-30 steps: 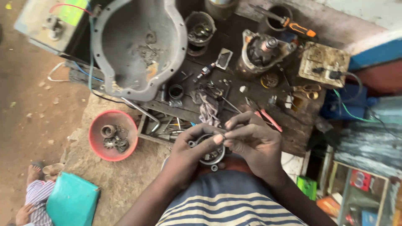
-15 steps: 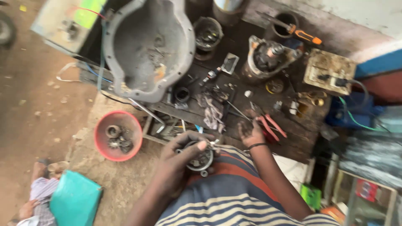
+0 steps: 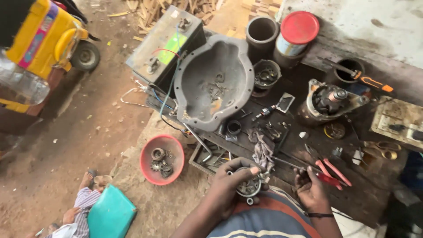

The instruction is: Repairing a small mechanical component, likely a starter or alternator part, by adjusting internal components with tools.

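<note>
Outdoors, on a cluttered wooden workbench [image 3: 374,194], the left hand [image 3: 229,187] gripped a small round metal part [image 3: 248,187] near the bench's edge — the right hand [image 3: 310,189] closed around red-handled pliers [image 3: 330,169].

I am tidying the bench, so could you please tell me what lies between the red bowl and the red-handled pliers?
In the head view, the left hand holding a round metal part lies between the red bowl and the pliers.

The bowl [image 3: 161,159] was red, like the round lid [image 3: 299,27] and the pliers' handles [image 3: 333,173]. The screwdriver handle [image 3: 374,83] was orange, the housing [image 3: 214,83] grey, the bench [image 3: 374,194] dark brown.
</note>
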